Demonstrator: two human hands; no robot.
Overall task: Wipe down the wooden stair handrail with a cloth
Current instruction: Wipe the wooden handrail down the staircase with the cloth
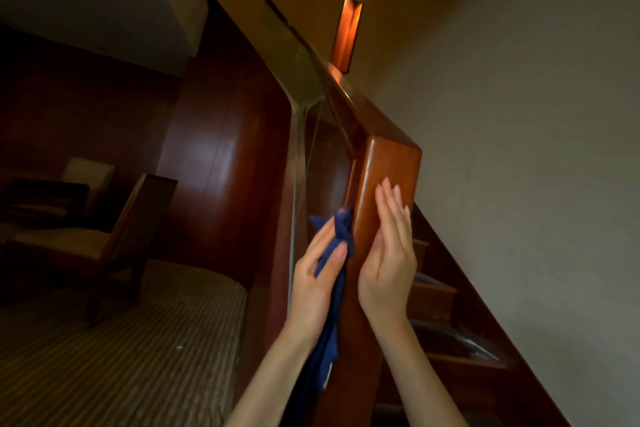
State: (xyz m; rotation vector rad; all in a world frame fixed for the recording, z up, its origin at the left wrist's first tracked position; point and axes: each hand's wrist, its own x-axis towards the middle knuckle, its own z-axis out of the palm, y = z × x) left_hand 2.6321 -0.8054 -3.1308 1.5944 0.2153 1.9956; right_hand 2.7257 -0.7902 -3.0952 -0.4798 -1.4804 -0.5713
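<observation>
Pinching the cloth (pixel 341 236) against the handrail (pixel 388 163), your left hand (pixel 317 284) wipes while your right hand (pixel 388 267), fingers straight, seemingly steadies it.

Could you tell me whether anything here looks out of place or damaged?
Little stands out. A small pale scrap lies on the striped carpet, like litter. The handrail shows no visible damage; the blue cloth in the left hand is merely bunched.
</observation>
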